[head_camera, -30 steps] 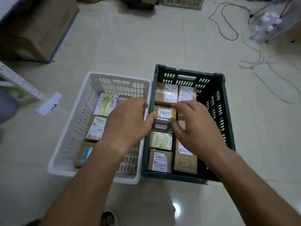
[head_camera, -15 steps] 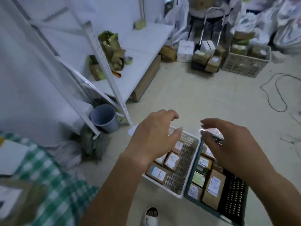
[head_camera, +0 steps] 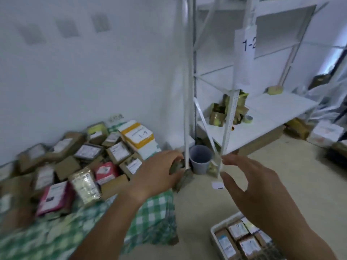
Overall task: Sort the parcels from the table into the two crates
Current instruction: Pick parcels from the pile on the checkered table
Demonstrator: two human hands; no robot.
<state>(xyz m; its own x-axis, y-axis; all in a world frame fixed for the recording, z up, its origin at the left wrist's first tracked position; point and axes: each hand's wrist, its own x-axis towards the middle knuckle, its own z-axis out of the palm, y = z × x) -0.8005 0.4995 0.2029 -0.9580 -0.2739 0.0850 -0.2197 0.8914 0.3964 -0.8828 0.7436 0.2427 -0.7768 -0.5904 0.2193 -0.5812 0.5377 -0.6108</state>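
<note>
A heap of parcels [head_camera: 78, 164], brown, pink and white, lies on a table under a green checked cloth [head_camera: 150, 212] at the left. My left hand [head_camera: 159, 175] hovers at the pile's right edge with curled fingers and nothing in it. Over the floor, my right hand [head_camera: 249, 186] is held open with spread fingers, also holding nothing. The white crate [head_camera: 214, 231] with several labelled parcels shows at the bottom right, partly behind my right forearm. The green crate is out of view.
A white metal shelf rack [head_camera: 231, 113] stands ahead with packing rubbish and a tape roll on its low shelf. A grey bucket [head_camera: 200, 159] sits at its foot. A paper slip marked 1 [head_camera: 217, 185] lies on the floor. Boxes [head_camera: 324, 132] stand at the far right.
The view has swung up and left from the two crates to the table of parcels. Both hands have left the crates with nothing in them and moved toward the table.
</note>
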